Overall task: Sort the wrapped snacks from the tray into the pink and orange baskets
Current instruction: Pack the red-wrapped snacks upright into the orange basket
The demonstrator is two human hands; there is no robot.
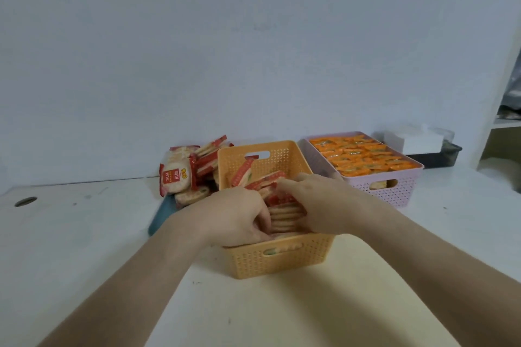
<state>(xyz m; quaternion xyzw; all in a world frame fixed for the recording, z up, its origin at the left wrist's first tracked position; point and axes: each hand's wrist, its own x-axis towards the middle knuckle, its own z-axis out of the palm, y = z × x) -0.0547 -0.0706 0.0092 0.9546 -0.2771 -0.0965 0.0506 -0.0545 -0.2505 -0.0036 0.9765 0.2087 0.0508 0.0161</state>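
Note:
The orange basket (282, 260) stands in the middle of the white table, holding a row of red-and-white wrapped rice crackers (283, 213). Both my hands are inside it. My left hand (235, 215) presses against the left end of the cracker stack, fingers curled on it. My right hand (315, 201) covers the stack's right side. The pink basket (394, 191) at the right is filled with orange-wrapped snacks (363, 156). A pile of red-and-white cracker packs (187, 173) lies on a dark blue tray (158, 221) to the left of the orange basket.
A dark container with white paper (423, 146) sits behind the pink basket. A white shelf unit (504, 127) rises at the far right. The table has a cable hole (26, 201) at the left. A pale wall stands close behind.

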